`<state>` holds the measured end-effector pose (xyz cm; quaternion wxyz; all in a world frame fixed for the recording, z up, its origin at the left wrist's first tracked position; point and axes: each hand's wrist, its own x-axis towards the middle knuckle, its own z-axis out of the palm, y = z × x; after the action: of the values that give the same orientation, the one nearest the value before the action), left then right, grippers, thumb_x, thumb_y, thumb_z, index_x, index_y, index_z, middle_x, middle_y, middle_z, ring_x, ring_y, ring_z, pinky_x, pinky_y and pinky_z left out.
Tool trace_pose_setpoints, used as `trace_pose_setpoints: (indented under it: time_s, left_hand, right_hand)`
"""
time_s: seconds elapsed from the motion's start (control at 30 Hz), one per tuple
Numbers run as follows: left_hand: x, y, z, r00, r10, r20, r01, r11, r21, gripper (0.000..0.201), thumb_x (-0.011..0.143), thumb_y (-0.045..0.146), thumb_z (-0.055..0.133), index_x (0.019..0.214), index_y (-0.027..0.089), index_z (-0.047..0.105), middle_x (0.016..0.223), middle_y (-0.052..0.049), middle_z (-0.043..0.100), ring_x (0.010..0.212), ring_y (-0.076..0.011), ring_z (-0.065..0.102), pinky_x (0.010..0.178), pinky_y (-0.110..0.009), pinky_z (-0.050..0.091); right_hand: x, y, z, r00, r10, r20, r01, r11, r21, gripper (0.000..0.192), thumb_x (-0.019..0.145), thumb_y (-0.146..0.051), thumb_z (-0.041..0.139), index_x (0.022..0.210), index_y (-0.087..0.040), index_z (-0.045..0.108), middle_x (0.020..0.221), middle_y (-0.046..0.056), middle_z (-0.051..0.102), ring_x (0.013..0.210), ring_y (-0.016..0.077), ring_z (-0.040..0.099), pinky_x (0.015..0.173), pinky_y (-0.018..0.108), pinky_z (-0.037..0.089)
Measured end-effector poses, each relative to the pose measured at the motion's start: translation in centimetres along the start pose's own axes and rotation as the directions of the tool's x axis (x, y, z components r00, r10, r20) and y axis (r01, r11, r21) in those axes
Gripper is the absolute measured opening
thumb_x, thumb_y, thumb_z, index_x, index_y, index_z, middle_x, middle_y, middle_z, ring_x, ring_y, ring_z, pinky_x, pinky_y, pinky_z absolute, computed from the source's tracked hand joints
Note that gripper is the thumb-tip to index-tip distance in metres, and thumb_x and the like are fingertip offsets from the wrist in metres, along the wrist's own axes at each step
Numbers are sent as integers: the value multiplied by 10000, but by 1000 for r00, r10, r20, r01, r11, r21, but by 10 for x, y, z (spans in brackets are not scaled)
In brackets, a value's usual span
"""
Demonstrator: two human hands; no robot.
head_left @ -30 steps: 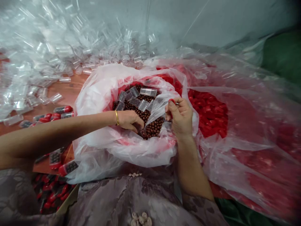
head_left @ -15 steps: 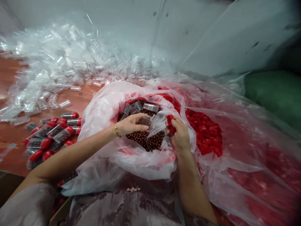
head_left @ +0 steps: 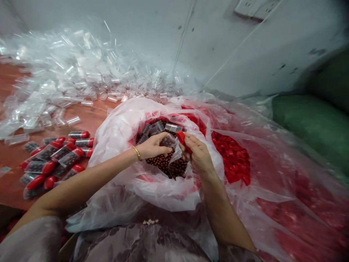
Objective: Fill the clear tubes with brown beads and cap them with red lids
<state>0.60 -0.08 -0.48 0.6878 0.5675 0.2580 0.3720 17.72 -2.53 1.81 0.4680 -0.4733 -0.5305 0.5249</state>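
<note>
Since half a second ago my right hand (head_left: 197,154) has brought the red cap (head_left: 181,137) across until it nearly meets the small clear tube (head_left: 167,141) that my left hand (head_left: 152,145) has lifted just above the brown beads (head_left: 166,163). My left grip is clamped on that tube, which looks full of beads and lies roughly level with its open mouth toward the cap, I think so the two line up without spilling. My right grip is pinched together on the cap, thumb and forefinger at its edge, leaving its hollow side free. Both hands work inside the white plastic bag (head_left: 120,127), so any dropped bead falls back into the heap. Empty tubes (head_left: 160,127) rest on the beads at the far side, within reach. More red caps (head_left: 231,156) fill the bag to my right. Finished capped tubes (head_left: 54,156) lie on the desk (head_left: 89,120) to my left, before the pile of clear tubes (head_left: 68,80).
</note>
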Motion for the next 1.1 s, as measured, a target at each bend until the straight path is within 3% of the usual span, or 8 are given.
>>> trace_pose_setpoints:
  time_s: [0.13, 0.3, 0.5, 0.63, 0.77, 0.83, 0.93, 1.1]
  left_hand:
    - [0, 1, 0, 998, -31, 51, 25, 992, 125, 375, 691, 219, 665, 1010, 127, 492, 707, 54, 522, 526, -52, 497, 529, -201, 410]
    - [-1, 0, -2, 1000, 27, 2, -27, 966, 258, 315, 725, 242, 620, 996, 114, 523, 736, 34, 540, 600, -69, 495, 594, -211, 417]
    - [-7, 4, -2, 998, 57, -8, -45, 863, 503, 220, 727, 306, 613, 818, 119, 542, 734, 19, 542, 687, -105, 475, 634, -216, 389]
    - [-9, 7, 0, 999, 19, 41, -38, 825, 563, 244, 730, 347, 612, 807, 124, 546, 683, 32, 515, 640, -91, 448, 593, -201, 357]
    - [-7, 10, 1, 991, -28, 130, -48, 838, 544, 315, 724, 442, 616, 750, 137, 545, 602, 47, 470, 583, -80, 429, 552, -190, 323]
    - [-7, 10, 0, 989, -47, 141, -42, 823, 567, 336, 715, 466, 619, 716, 138, 547, 581, 47, 462, 571, -80, 425, 541, -189, 315]
    - [-8, 10, 2, 992, -56, 117, -35, 752, 658, 283, 706, 412, 625, 693, 138, 555, 578, 42, 473, 549, -81, 425, 532, -194, 321]
    - [-12, 6, 6, 995, -36, 92, -56, 563, 825, 223, 718, 338, 602, 781, 124, 620, 649, -24, 588, 573, -134, 508, 569, -235, 391]
  right_hand:
    - [0, 5, 2, 976, -212, 40, 213, 916, -340, 374, 863, -433, 500, 1114, -203, 654, 661, -8, 596, 494, 87, 501, 441, 216, 407]
    - [-1, 7, 1, 876, -444, 187, 452, 622, -640, 384, 920, -336, 417, 1215, -193, 618, 1069, 75, 701, 927, 190, 663, 797, 322, 532]
    - [-6, 8, -4, 814, -454, 363, 547, 385, -743, 387, 886, -315, 453, 1181, -154, 644, 860, 104, 735, 717, 189, 673, 660, 299, 529]
    - [-4, 2, -11, 860, -393, 325, 503, 553, -664, 311, 851, -410, 506, 871, -208, 741, 604, 43, 654, 519, 149, 569, 553, 286, 468]
    - [9, 1, 0, 943, -332, 36, 313, 842, -439, 522, 854, -598, 409, 696, -203, 711, 506, 10, 527, 471, 121, 487, 471, 256, 389]
    - [17, 3, 13, 975, -212, -59, 192, 950, -244, 609, 841, -672, 330, 803, -194, 705, 563, 3, 531, 454, 100, 450, 448, 241, 373]
    - [27, 9, 32, 999, -23, 47, 26, 997, -68, 721, 819, -733, 223, 1092, -212, 640, 780, 25, 610, 597, 110, 548, 582, 244, 470]
    - [30, 20, 36, 972, 102, 211, -70, 985, -156, 821, 795, -765, 235, 1402, -238, 405, 1163, 51, 585, 1048, 158, 560, 978, 312, 411]
